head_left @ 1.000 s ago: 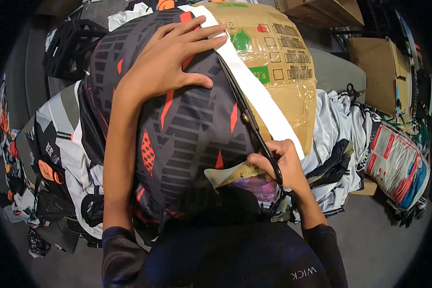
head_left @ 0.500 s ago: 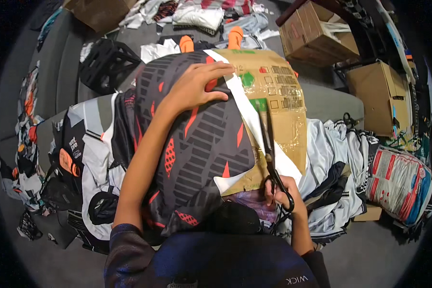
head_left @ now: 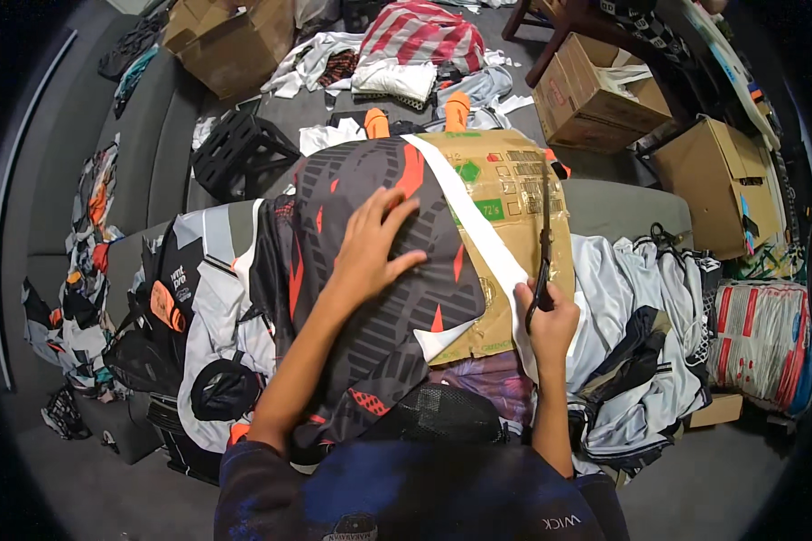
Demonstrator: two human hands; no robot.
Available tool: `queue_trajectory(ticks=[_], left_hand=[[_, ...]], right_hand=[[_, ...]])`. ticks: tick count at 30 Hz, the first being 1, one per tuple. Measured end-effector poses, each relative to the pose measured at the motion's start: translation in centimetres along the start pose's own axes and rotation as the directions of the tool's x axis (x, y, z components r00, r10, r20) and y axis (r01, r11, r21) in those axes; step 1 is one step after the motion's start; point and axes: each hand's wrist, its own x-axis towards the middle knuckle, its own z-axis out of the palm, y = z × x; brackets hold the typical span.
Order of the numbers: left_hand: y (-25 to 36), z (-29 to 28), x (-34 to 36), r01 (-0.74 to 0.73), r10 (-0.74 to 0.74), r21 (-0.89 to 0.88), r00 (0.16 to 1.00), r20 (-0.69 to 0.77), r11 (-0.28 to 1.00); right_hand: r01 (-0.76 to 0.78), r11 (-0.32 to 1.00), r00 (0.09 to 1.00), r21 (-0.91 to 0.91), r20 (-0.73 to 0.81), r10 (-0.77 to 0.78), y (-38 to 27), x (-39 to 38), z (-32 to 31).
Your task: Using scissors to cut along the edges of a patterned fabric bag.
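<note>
My left hand (head_left: 374, 248) lies on the dark grey fabric (head_left: 343, 176) with red flecks and striped patterning, fingers apart. My right hand (head_left: 548, 325) is closed on the handles of long black scissors (head_left: 544, 248), whose blades point away from me over the taped cardboard (head_left: 487, 171). A long white strip (head_left: 460, 203) lies between the fabric and the bare cardboard, running down to my right hand. Whether my right fingers also touch it, I cannot tell. The fabric's near corner (head_left: 438, 338) is folded up, showing white.
White and black garments (head_left: 641, 270) are heaped right, more (head_left: 216, 316) left. A wrapped bundle (head_left: 753, 338) lies far right. Beyond are cardboard boxes (head_left: 595, 99), a black plastic stool (head_left: 244, 153), two orange objects (head_left: 457, 113) and a red-and-white striped cloth (head_left: 424, 32).
The view takes in more of the surroundings. My left hand has slid off the white strip toward me. The scissors have left the fabric's edge and now lie rightward over the cardboard.
</note>
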Motion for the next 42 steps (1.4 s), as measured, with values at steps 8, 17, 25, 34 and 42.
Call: queue_trajectory(ticks=[8, 17, 25, 34, 42], left_hand=[[-0.3, -0.9, -3.1, 0.013, -0.017, -0.023, 0.989, -0.149, 1.000], [0.4, -0.3, -2.7, 0.049, -0.059, -0.175, 0.997, -0.054, 0.983], [5.3, -1.5, -3.4, 0.302, -0.137, -0.490, 0.929, 0.344, 0.818], [11.8, -1.9, -3.7, 0.306, 0.179, -0.530, 0.713, 0.678, 0.791], [14.6, 0.8, -8.3, 0.354, 0.433, -0.713, 0.605, 0.668, 0.605]], right_hand=[[0.329, 0.936, 0.937, -0.125, 0.166, -0.307, -2.2, 5.3, 2.6], [0.355, 0.911, 0.912, -0.211, 0.291, -0.288, -1.3, 6.8, 3.2], [0.139, 0.974, 0.943, -0.180, 0.324, -0.074, 1.8, 1.9, -4.2], [-0.162, 0.978, 0.960, -0.134, 0.208, 0.188, 6.1, -3.9, -8.8], [-0.235, 0.961, 0.966, -0.145, 0.070, 0.247, 8.0, -8.0, -11.5]])
